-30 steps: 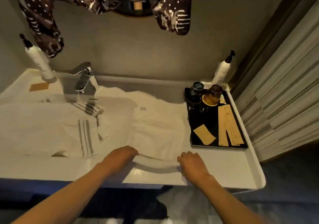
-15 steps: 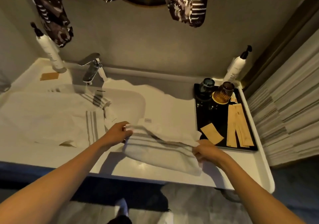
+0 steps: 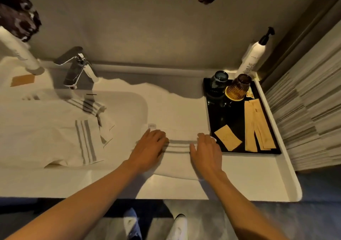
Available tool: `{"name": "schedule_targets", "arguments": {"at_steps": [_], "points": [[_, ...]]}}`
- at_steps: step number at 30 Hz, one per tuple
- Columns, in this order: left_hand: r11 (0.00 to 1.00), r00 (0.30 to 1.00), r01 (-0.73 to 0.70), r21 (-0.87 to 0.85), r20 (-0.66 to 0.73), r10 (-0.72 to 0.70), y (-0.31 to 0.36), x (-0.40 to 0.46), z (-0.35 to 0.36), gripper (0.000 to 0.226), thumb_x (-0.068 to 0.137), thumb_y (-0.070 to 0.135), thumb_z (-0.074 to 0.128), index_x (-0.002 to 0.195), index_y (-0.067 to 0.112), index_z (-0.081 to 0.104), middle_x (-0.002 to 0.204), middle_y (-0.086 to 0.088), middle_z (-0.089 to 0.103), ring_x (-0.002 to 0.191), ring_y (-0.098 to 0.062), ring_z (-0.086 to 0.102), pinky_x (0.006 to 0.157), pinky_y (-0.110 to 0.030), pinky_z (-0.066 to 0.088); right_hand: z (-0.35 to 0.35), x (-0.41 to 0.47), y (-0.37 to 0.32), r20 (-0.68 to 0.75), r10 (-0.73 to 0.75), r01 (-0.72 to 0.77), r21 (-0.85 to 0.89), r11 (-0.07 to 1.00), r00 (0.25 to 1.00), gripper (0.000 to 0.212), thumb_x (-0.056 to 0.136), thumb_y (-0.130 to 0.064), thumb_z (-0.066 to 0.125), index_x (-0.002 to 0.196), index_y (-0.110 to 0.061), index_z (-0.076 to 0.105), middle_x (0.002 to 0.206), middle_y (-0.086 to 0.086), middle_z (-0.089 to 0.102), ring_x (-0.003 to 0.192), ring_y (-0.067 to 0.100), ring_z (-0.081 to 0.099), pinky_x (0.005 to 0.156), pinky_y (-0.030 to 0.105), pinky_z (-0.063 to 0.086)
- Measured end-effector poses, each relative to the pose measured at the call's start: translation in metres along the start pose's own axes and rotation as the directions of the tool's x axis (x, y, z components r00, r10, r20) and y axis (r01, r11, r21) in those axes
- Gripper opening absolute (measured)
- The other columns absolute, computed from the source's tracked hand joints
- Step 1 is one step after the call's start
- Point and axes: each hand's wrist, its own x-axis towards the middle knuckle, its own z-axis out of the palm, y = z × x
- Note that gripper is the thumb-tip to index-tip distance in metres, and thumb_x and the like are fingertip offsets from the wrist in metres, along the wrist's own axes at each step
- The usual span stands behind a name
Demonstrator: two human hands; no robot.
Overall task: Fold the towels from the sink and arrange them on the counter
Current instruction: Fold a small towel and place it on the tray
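White counter (image 3: 249,180), black tray (image 3: 232,121), faucet (image 3: 77,68), grey wall (image 3: 147,27)

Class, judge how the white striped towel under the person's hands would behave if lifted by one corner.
The white striped towel would probably droop, since it lies in soft folds. Its fold would likely fall open; only the left hand and right hand press it flat. It looks thick, so perhaps fairly heavy.

White striped towel (image 3: 177,158) lies folded on counter (image 3: 249,182); others (image 3: 46,132) fill sink (image 3: 132,108).
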Motion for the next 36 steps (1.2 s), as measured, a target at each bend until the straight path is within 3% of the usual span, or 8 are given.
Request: {"name": "schedule_targets", "arguments": {"at_steps": [3, 8, 13, 18, 22, 26, 31, 36], "points": [[0.997, 0.993, -0.075, 0.001, 0.095, 0.075, 0.007, -0.006, 0.012, 0.036, 0.092, 0.028, 0.036, 0.113, 0.018, 0.064, 0.126, -0.005, 0.061, 0.118, -0.028, 0.054, 0.105, -0.041, 0.036, 0.001, 0.03, -0.005, 0.019, 0.078, -0.073, -0.182, 0.981, 0.997, 0.034, 0.08, -0.028, 0.07, 0.107, -0.011, 0.06, 0.087, 0.008, 0.064, 0.082, 0.027, 0.054, 0.068, 0.039, 0.038], [1.0, 0.983, -0.001, 0.031, 0.182, -0.005, 0.009, -0.007, 0.016, 0.047, 0.094, 0.033, 0.028, 0.13, 0.02, 0.055, 0.142, -0.006, 0.053, 0.133, -0.03, 0.046, 0.114, -0.044, 0.032, -0.002, 0.051, 0.0, 0.154, 0.021, 0.025, -0.289, 0.957, 0.988, 0.019, 0.076, -0.006, 0.065, 0.087, -0.019, 0.057, 0.078, 0.001, 0.062, 0.085, 0.024, 0.05, 0.067, 0.033, 0.026], [0.998, 0.964, -0.018, 0.064, 0.266, 0.001, 0.01, -0.014, 0.014, 0.053, 0.091, 0.035, 0.028, 0.137, 0.019, 0.05, 0.149, -0.008, 0.046, 0.138, -0.034, 0.04, 0.115, -0.048, 0.031, -0.006, 0.054, 0.001, 0.197, 0.001, 0.069, -0.346, 0.936, 0.98, 0.016, 0.085, -0.035, 0.063, 0.091, -0.022, 0.057, 0.085, -0.001, 0.064, 0.091, 0.025, 0.049, 0.073, 0.038, 0.031], [0.998, 0.968, -0.003, 0.059, 0.251, -0.012, 0.012, -0.011, 0.008, 0.046, 0.093, 0.027, 0.045, 0.138, 0.02, 0.047, 0.152, -0.007, 0.042, 0.141, -0.033, 0.036, 0.115, -0.048, 0.031, -0.026, 0.06, -0.003, 0.241, -0.02, 0.096, -0.307, 0.947, 0.97, 0.01, 0.085, -0.01, 0.057, 0.092, -0.017, 0.06, 0.099, 0.005, 0.06, 0.096, 0.028, 0.051, 0.076, 0.038, 0.036], [0.998, 0.986, -0.051, 0.02, 0.163, 0.047, 0.024, -0.006, 0.006, 0.043, 0.093, 0.028, 0.036, 0.13, 0.019, 0.055, 0.145, -0.007, 0.05, 0.134, -0.031, 0.044, 0.112, -0.045, 0.037, -0.049, 0.062, 0.004, 0.332, 0.106, -0.052, -0.167, 0.984, 0.937, 0.01, 0.087, -0.004, 0.051, 0.091, -0.009, 0.058, 0.102, 0.012, 0.06, 0.09, 0.034, 0.061, 0.067, 0.037, 0.046], [0.998, 0.978, -0.059, 0.011, 0.199, 0.056, 0.03, -0.004, 0.021, 0.044, 0.095, 0.022, 0.048, 0.139, 0.018, 0.051, 0.152, -0.008, 0.042, 0.142, -0.032, 0.035, 0.117, -0.047, 0.028, -0.052, 0.063, 0.017, 0.295, 0.2, -0.154, -0.173, 0.973, 0.934, 0.008, 0.087, -0.009, 0.055, 0.094, -0.009, 0.056, 0.104, 0.012, 0.06, 0.09, 0.033, 0.059, 0.069, 0.038, 0.043], [0.999, 0.968, -0.005, 0.036, 0.253, -0.004, 0.033, -0.012, 0.029, 0.053, 0.101, 0.02, 0.045, 0.152, 0.017, 0.032, 0.163, -0.007, 0.019, 0.15, -0.031, 0.014, 0.121, -0.046, 0.012, -0.04, 0.026, 0.03, 0.12, 0.202, -0.189, -0.116, 0.975, 0.972, 0.037, 0.091, -0.035, 0.056, 0.115, -0.008, 0.05, 0.113, 0.014, 0.055, 0.102, 0.033, 0.058, 0.075, 0.043, 0.05], [0.997, 0.978, -0.072, -0.001, 0.198, 0.071, 0.043, 0.005, 0.018, 0.049, 0.086, 0.009, 0.062, 0.135, 0.014, 0.056, 0.144, -0.014, 0.051, 0.13, -0.038, 0.049, 0.106, -0.048, 0.041, -0.044, -0.024, 0.047, 0.231, 0.401, -0.418, 0.024, 0.908, 0.886, 0.061, 0.087, -0.067, 0.045, 0.111, -0.011, 0.047, 0.105, 0.01, 0.063, 0.094, 0.032, 0.063, 0.071, 0.036, 0.046]]}}
